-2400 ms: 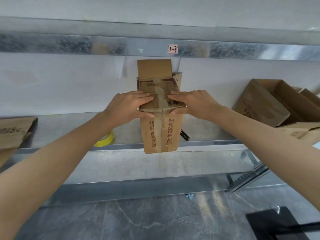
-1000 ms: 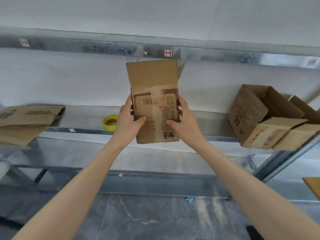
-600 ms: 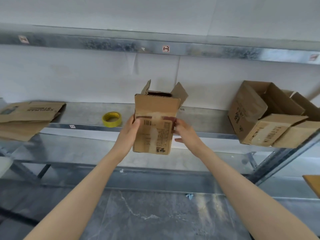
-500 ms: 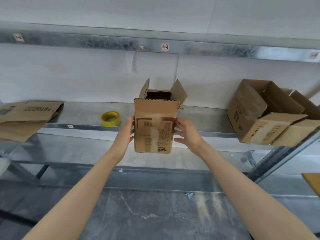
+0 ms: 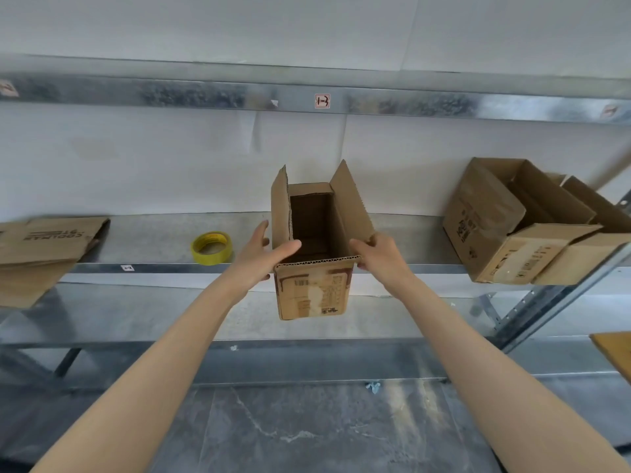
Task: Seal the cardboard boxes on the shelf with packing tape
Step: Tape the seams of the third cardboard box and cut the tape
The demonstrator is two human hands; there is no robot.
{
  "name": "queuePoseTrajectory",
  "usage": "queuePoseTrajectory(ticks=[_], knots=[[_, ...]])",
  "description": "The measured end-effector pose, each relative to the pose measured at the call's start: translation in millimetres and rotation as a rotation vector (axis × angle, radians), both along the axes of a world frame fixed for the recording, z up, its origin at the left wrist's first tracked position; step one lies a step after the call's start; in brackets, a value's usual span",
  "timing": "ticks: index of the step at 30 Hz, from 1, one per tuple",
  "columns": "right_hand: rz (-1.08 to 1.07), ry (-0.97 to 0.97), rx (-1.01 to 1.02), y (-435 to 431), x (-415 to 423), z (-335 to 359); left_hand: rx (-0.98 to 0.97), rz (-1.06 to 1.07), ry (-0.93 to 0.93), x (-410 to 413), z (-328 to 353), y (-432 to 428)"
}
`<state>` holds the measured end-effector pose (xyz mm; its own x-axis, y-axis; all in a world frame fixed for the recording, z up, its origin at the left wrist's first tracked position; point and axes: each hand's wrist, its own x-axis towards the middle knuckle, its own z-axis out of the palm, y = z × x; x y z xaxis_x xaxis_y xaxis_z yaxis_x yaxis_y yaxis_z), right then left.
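cardboard box (image 5: 312, 291), narrow and upright, is held in the air just in front of the front lip of a metal shelf (image 5: 403, 240), its top open toward the camera and two long flaps standing up at left and right. the left hand (image 5: 263, 254) grips the box at its left wall, thumb hooked over the near rim into the opening and fingers lying along the outside. the right hand (image 5: 379, 252) grips the near right corner where the right flap rises; how its fingers lie behind the flap cannot be told. old tape and a printed label show on the face turned to the viewer. a roll of yellow tape (image 5: 211, 248) lies flat on the shelf, just left of the left hand and apart from it. two more open boxes (image 5: 495, 227) sit tipped on the shelf at far right, and flattened cardboard (image 5: 51, 240) hangs over its left end.

the step in hand appears to be readying this box for closing: nothing on its top is folded or taped. the next move likely calls for setting the box down steady, folding the flaps shut, and freeing one hand to reach the tape.
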<state>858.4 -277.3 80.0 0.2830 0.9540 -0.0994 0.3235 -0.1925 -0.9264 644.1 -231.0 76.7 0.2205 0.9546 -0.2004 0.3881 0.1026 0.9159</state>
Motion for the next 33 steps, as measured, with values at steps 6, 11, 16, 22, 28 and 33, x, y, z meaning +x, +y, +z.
queuePoseTrajectory(ticks=[6,11,16,22,28,33], knots=[[-0.069,-0.139,0.212,2.7,3.8,12.4,0.223,0.024,0.103,9.2,6.2,11.2],[-0.016,-0.324,0.09,3.4,6.5,13.6,0.3,0.042,0.241,1.2,16.6,18.3],[-0.074,-0.359,0.099,-2.7,3.9,17.4,0.325,-0.002,0.281,-6.4,21.1,22.4],[-0.182,-0.442,0.173,-17.4,34.4,33.7,0.422,-0.102,0.218,24.2,35.5,22.7],[-0.301,-0.534,0.157,-35.0,100.8,42.8,0.395,-0.345,0.23,102.8,43.9,19.8],[-0.26,-0.667,0.096,-34.5,169.2,46.6,0.295,-0.4,0.194,171.4,37.4,28.4]])
